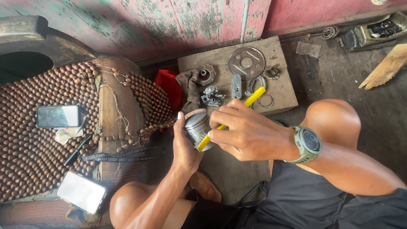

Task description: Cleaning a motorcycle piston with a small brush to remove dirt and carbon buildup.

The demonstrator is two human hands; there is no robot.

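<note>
the left hand cups a metal piston above the knees, grip closed round its skirt. the right hand pinches a yellow tool against it. the piston looks rigid, weighty and smooth, likely slippery; the skirt seems the safest hold.

Around you: bench clutter and loose parts.
Your wooden board carries a round metal plate, a rag and small castings; two phones lie on the beaded seat cover beside a red cloth.
</note>
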